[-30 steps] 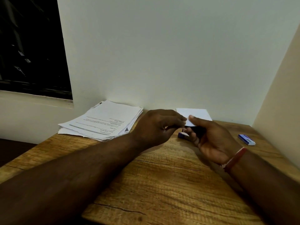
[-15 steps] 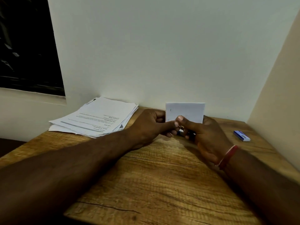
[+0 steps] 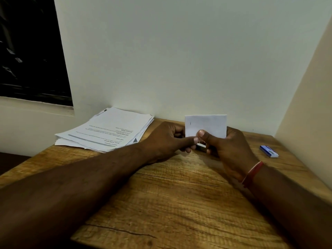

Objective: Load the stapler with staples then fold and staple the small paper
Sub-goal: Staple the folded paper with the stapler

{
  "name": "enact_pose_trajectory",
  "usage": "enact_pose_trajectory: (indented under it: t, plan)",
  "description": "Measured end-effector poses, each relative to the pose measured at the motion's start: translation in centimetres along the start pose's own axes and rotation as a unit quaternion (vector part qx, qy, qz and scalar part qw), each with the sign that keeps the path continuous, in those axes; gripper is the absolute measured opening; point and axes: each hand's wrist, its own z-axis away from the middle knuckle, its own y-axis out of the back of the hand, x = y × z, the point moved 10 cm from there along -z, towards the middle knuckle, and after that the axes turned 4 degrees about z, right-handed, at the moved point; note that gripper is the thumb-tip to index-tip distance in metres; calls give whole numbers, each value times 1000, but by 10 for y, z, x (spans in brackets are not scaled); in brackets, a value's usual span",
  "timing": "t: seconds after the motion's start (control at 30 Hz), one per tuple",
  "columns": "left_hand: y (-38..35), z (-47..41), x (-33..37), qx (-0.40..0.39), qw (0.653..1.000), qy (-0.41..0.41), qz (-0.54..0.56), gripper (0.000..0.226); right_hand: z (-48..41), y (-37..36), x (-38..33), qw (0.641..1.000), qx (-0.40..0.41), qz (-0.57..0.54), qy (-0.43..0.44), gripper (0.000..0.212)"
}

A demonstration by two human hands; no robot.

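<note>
I hold the small paper (image 3: 208,124) upright between both hands, its lower edge down among my fingers and its top edge free above them. My left hand (image 3: 167,141) pinches the lower left corner, thumb in front and fingers curled behind. My right hand (image 3: 230,146) presses its thumb on the front of the sheet, with its fingers wrapped behind. Just below that thumb a small dark and metal body shows. I take it to be the stapler (image 3: 201,147), gripped in the same hand, though most of it is hidden. A short dark mark sits just above my left fingers near the paper's left edge; it may be a staple, but I cannot be sure.

I judge this to be the stapling step. To do it well, I want the layers flush under both thumbs, the stapler's mouth fully over the edge between them, fingertips out of the way, then one firm squeeze. The staple box (image 3: 269,151) lies well apart, beyond my right wrist.
</note>
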Motion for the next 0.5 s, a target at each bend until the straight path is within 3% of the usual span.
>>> enact_pose_trajectory:
  t: [0.27,0.5]
  plan:
    - [11,3,4,23,1000,-11,5,12,-5,6,-2,1000,-19,-21,-10,32]
    - [7,-3,-2,-4,1000,7,-14,12,-8,12,2,1000,4,15,0,33]
